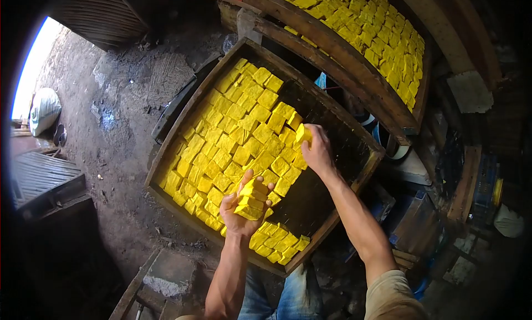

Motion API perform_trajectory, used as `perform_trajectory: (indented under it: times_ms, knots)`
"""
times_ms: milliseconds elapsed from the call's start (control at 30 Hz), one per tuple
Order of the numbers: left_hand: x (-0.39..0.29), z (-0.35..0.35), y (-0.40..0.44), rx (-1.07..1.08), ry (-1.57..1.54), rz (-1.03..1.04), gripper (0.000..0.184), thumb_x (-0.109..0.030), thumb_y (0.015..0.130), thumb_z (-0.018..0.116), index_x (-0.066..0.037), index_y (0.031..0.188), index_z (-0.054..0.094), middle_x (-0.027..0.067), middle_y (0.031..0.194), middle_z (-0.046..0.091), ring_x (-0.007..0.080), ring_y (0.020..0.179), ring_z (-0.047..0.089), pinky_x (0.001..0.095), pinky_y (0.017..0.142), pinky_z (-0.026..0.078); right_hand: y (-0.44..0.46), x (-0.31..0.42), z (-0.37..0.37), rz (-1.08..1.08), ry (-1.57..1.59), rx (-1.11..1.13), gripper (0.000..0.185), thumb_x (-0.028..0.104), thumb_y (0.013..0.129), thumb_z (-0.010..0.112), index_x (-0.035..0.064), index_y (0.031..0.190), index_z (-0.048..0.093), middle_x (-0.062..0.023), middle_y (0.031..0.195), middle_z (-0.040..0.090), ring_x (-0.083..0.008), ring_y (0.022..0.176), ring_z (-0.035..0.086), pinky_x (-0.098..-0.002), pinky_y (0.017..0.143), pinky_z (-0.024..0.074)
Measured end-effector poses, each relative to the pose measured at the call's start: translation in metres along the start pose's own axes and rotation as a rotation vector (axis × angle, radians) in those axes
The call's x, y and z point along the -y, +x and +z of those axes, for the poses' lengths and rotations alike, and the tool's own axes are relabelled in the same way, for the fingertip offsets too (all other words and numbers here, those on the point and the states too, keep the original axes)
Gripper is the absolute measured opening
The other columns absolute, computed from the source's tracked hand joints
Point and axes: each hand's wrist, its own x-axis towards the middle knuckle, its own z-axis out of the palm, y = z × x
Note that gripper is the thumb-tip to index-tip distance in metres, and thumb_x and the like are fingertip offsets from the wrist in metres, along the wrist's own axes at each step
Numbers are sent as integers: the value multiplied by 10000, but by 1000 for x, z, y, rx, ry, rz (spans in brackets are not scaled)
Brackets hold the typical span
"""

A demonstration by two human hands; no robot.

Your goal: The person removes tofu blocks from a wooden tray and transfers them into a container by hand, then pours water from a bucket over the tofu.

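Across the wooden tray [310, 201] before us, rows of yellow tofu-like blocks [227, 126] lie packed side by side over its left and middle, while its dark, wet-looking floor shows along the right. Our left hand [238, 223] is turned palm up over the near part of the rows, its fingers half curled around a small stack of yellow blocks [250, 200], set one upon another. Our right hand [318, 152] is at the right edge of the packed rows, its fingers pinched on a single yellow block [303, 133]; we cannot tell whether that block touches the ones beneath it. More blocks [279, 242] sit toward the tray's near corner. Beyond the far right side, a curved wooden beam [354, 52] runs in front of a second spread of yellow blocks [382, 42]. Below our forearms we see our blue jeans [302, 295], and a khaki sleeve [390, 298] covers our upper right arm. Off to the left, a pale sack [44, 110] stands near a corrugated sheet [41, 174].
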Motion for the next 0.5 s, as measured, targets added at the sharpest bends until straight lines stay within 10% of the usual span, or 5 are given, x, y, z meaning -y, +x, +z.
perform_trajectory:
  times_ms: [167,367,500]
  knots:
    - [-12,-14,-5,-30,2,56,586,-243,785,606,-118,1347,500,127,1219,554,388,1151,519,454,835,546,19,-8,-10,250,692,-16,393,16,728,624,-3,1118,589,-105,1044,656,-159,936,634,-315,826,512]
    - [-15,-13,-7,-22,-87,93,510,-192,785,611,-132,1289,559,129,1221,534,363,1116,515,418,817,547,36,-3,32,-45,-181,-139,460,128,803,587,34,1253,567,-199,1242,530,-334,1136,520,-393,967,439]
    - [-19,-13,-10,-52,-91,104,498,-193,776,614,-141,1271,575,130,1205,534,364,1122,508,416,815,544,24,29,24,-164,-126,-105,430,131,775,611,40,1190,542,-186,1118,564,-318,1031,558,-398,903,461]
